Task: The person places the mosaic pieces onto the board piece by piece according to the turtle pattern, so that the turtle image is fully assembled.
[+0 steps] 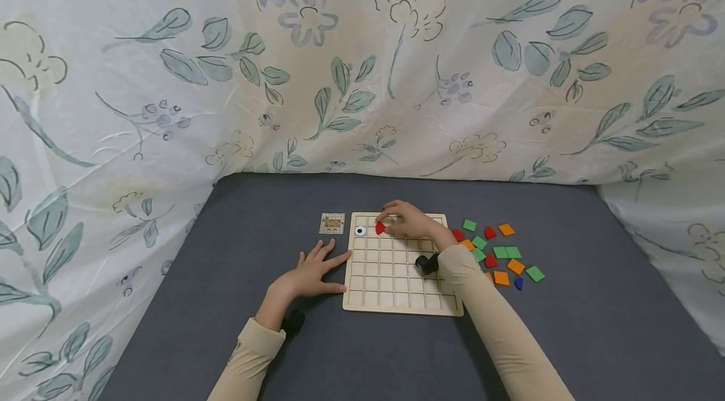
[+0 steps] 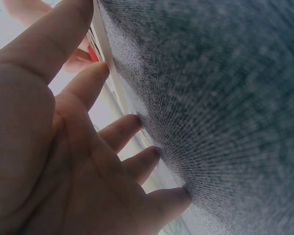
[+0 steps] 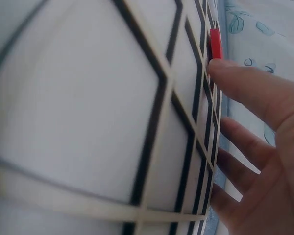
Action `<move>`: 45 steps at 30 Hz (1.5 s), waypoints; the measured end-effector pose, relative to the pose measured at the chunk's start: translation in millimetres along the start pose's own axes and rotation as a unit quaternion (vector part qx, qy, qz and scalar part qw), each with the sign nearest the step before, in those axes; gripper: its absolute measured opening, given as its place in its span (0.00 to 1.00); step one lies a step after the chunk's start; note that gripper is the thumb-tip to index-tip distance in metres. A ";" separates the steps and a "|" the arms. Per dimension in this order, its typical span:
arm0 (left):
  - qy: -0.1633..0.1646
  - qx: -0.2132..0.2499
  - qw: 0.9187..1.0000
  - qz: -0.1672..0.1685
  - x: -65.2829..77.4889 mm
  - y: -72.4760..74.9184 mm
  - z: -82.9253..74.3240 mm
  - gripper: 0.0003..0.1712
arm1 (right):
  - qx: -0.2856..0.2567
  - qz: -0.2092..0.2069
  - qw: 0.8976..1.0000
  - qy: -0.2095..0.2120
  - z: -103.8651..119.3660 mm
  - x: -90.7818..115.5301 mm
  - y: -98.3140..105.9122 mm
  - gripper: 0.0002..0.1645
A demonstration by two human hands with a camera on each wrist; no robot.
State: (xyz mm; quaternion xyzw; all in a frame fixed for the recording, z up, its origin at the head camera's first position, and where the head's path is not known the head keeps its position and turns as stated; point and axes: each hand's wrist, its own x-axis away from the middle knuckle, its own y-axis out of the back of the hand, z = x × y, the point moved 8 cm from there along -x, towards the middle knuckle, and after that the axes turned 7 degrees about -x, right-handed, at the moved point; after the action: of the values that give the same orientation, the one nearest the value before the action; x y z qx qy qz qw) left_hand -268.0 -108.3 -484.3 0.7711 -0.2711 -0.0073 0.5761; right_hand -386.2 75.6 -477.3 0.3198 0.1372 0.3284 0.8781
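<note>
A square wooden grid board lies on the dark table. My right hand reaches over its far part, and the fingertips pinch a small red tile at the top row. In the right wrist view the thumb meets the end of this red tile, close over the grid. Beside it, a white tile with a black dot sits in the top left cell. My left hand rests flat with spread fingers, its thumb and index fingertips at the board's left edge.
Several loose green, orange and red tiles, with a blue piece, lie right of the board. A small printed picture card lies off its upper left corner. Flowered cloth hangs behind the table and along its sides.
</note>
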 end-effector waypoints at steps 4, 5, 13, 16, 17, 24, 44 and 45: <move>-0.001 0.001 1.000 -0.002 0.5 0.7 -0.2 0.43 | -0.004 -0.018 1.000 -0.011 1.0 -0.2 -0.8 0.15; -0.002 0.002 1.000 -0.002 0.6 0.8 -0.2 0.43 | -0.002 -0.022 1.000 -0.014 1.2 -0.3 -1.3 0.15; -0.003 0.010 1.000 0.002 0.2 -0.4 0.4 0.42 | 0.037 -0.061 0.995 -0.068 2.3 1.4 -3.7 0.14; -0.003 0.007 1.000 0.002 -0.6 -1.2 0.7 0.42 | 0.059 -0.078 0.992 -0.080 4.4 2.2 -4.8 0.14; -0.004 0.007 1.000 0.002 -0.7 -1.5 0.8 0.42 | 0.067 -0.084 0.991 -0.083 5.3 2.6 -5.2 0.14; 0.000 0.008 1.000 0.002 -0.4 -2.0 1.4 0.42 | 0.090 -0.113 0.983 -0.110 14.7 4.9 -8.4 0.14; -0.006 0.008 1.000 -0.003 1.8 0.8 -1.8 0.42 | 0.143 -0.123 0.973 -0.135 26.0 9.8 -12.5 0.09; -0.007 0.009 1.000 -0.003 1.6 1.1 -2.2 0.42 | 0.143 -0.120 0.973 -0.136 26.1 10.4 -12.4 0.08</move>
State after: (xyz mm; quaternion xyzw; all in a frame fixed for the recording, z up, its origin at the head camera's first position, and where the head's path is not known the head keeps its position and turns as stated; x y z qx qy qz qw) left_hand -266.3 -107.2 -482.1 0.7771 -0.2730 -0.0119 0.5669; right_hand -360.6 63.0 -466.0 0.4649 0.0996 0.1509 0.8667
